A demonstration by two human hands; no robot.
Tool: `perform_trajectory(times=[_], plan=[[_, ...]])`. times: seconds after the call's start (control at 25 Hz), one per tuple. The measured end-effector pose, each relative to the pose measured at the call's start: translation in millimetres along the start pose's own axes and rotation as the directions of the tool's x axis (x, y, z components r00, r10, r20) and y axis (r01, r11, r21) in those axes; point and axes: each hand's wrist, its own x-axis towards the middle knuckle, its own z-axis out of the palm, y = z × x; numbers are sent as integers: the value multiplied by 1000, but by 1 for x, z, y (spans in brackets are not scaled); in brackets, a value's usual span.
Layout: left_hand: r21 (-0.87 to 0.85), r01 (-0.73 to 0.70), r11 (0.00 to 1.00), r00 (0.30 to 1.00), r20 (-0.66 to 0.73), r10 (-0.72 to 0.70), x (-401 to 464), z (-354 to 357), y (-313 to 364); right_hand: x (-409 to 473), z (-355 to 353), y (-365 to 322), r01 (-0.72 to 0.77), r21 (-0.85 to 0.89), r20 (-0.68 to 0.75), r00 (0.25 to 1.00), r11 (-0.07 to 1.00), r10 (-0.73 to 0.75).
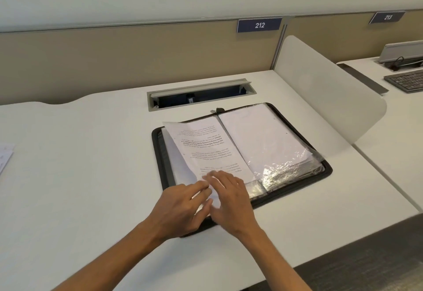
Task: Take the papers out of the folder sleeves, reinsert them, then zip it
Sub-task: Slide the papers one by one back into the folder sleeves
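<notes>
Black zip folder (325,171) lies open on white tabletop (91,164), its clear sleeves (290,167) w/ blank sheets on the right half. Printed paper (206,146) sits skewed over the left half, text upside down. Left hand (180,208) & right hand (229,199) rest at its near edge, fingers spread; grip on paper unclear (blur). Cable tray (201,93) behind; label "212" (259,25) on partition.

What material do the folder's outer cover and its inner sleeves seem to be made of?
The folder cover looks like black woven fabric, matte, with a stitched zipper edge; it may be nylon. The sleeves look like thin clear plastic film: glossy, crinkled, with bright glare, and white paper shows through.
</notes>
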Motion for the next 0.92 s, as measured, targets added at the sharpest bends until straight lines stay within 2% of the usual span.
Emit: perform_trajectory(times=[0.08, 0.2, 0.28, 0.4, 0.48, 0.56, 0.6, 0.64, 0.72, 0.8, 0.92], plan=[[-5, 18, 1000, 999, -31, -18, 6, 0, 3, 12, -5, 6, -36, 37, -173, 984, 999, 42], [-54, 107, 993, 992, -58, -110, 13, 4, 0, 25, -33, 23, -179, 279, -362, 890, 944, 276], [-58, 168, 984, 984, -52, -171, 13, 10, -6, 30, -58, 45, -264, 468, -383, 799, 843, 463], [-6, 305, 952, 952, 1, -305, 5, 25, -17, 32, -89, 91, -321, 619, -422, 634, 717, 648], [42, 405, 913, 911, 64, -407, -5, 39, -27, 29, -104, 121, -357, 668, -439, 519, 653, 733], [92, 493, 865, 854, 137, -501, -17, 54, -39, 23, -110, 142, -488, 575, -463, 467, 656, 753], [115, 539, 835, 816, 175, -551, -24, 61, -44, 20, -108, 150, -567, 422, -502, 504, 708, 703], [131, 590, 797, 770, 206, -604, -31, 69, -50, 17, -103, 156, -607, 220, -533, 581, 764, 615], [131, 692, 710, 670, 247, -700, -43, 81, -55, 14, -90, 162, -547, -111, -474, 763, 829, 440], [112, 747, 655, 611, 270, -744, -51, 88, -56, 16, -74, 164, -460, -239, -239, 881, 855, 407], [102, 760, 642, 603, 259, -755, -52, 90, -55, 20, -47, 173, -300, -290, 113, 932, 909, 344]])
